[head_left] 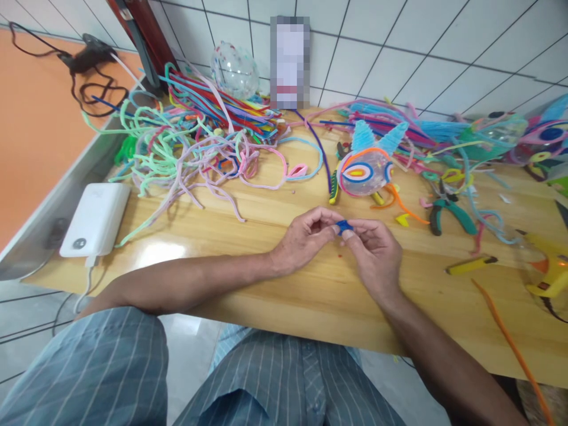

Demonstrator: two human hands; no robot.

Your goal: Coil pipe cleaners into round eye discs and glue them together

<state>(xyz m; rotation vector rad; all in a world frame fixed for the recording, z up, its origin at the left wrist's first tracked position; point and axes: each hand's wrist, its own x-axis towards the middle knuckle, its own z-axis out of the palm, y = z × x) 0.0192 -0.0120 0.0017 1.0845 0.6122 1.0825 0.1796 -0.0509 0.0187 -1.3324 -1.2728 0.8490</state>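
Note:
My left hand (306, 236) and my right hand (375, 248) meet over the middle of the wooden table (275, 296). Both pinch a small coiled blue pipe cleaner (343, 226) between thumbs and fingertips. Just beyond my hands stands a clear ball figure (364, 171) with coloured rings on its front, light blue fuzzy ears and orange legs.
A tangled heap of coloured pipe cleaners (199, 136) covers the far left of the table, more lie at the far right (421, 127). Green-handled pliers (448, 210), a yellow glue gun (548, 269), a white power bank (96, 218), a clear ball (235, 68) and a long orange pipe cleaner (510, 340).

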